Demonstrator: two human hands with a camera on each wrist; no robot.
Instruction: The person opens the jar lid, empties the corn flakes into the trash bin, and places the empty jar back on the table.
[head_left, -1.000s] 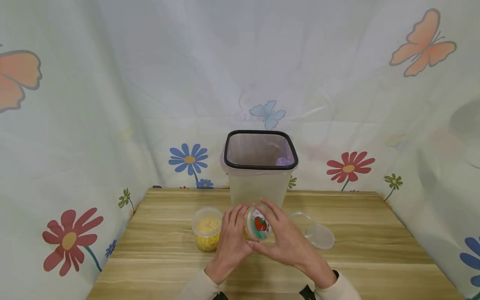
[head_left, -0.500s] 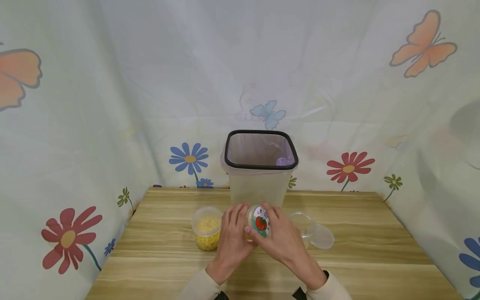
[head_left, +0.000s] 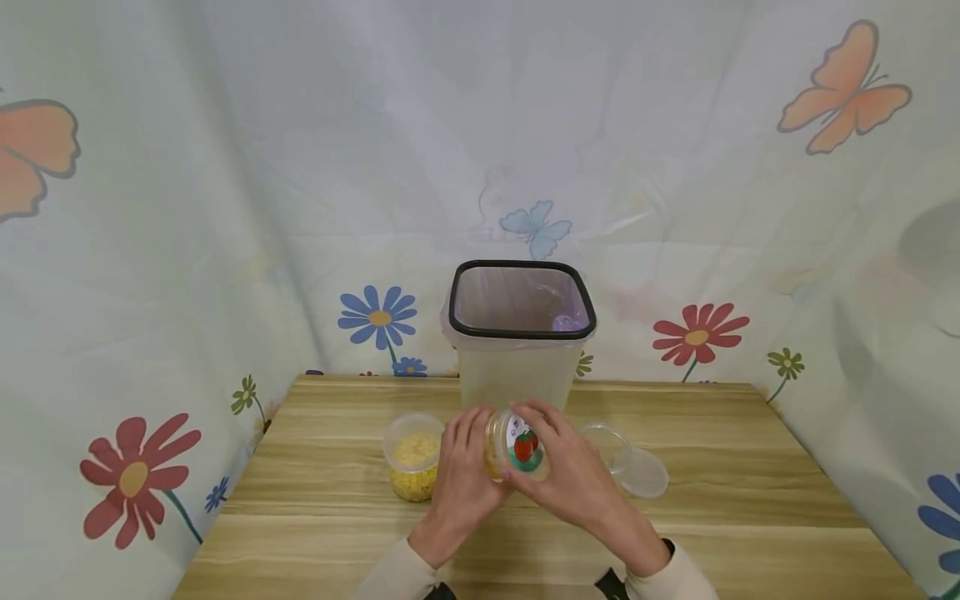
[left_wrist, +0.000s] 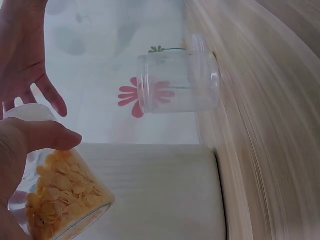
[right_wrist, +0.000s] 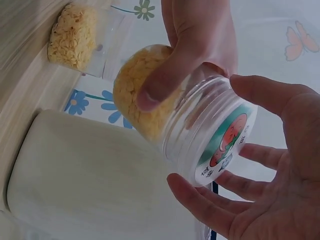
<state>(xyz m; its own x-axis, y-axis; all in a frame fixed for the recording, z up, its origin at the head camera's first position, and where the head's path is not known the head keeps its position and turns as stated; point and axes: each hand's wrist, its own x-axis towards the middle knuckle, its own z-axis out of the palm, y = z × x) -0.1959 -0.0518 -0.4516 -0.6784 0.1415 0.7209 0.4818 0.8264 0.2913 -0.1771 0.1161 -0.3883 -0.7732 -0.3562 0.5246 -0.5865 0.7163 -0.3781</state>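
A: What was the grip?
B: The left hand [head_left: 465, 471] gripped a clear round plastic jar of yellow flakes [right_wrist: 135, 85], tilted above the wood-grain bench [head_left: 322, 517]; the right hand [head_left: 573, 479] curved round its white, tomato-printed round lid [right_wrist: 228, 139]; a pale, black-rimmed bin [head_left: 513, 375] stood behind.

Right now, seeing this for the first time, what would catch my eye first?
Probably the jar of yellow flakes: the left hand grips it, the right hand spans its tomato-printed lid. Just beyond them stands a black-rimmed bin. Orange butterflies and big flowers brighten the pale backdrop.
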